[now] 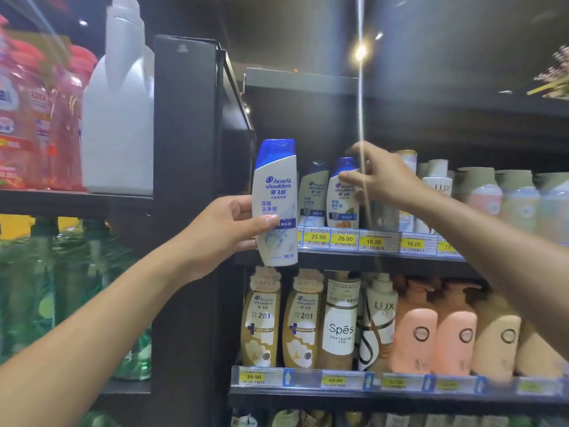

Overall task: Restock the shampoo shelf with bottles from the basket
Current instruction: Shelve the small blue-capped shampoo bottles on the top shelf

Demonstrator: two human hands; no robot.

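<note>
The left hand (228, 224) had its grip clamped round the lower half of a white shampoo bottle (275, 192), thumb across the label. It held the bottle upright just off the shelf (338, 257) front, at nine o'clock of the shelved row. The right hand (378, 177) had its grip closed over the blue cap of a shelved bottle (343, 208), thumb at its shoulder. The basket was out of view.

The step looked like making room. The right hand would do best to steady or slide that bottle without tipping its neighbour (312, 195). The held one could then go in label-forward, base flat, at twelve o'clock of the 25.90 tag (318, 237).
</note>
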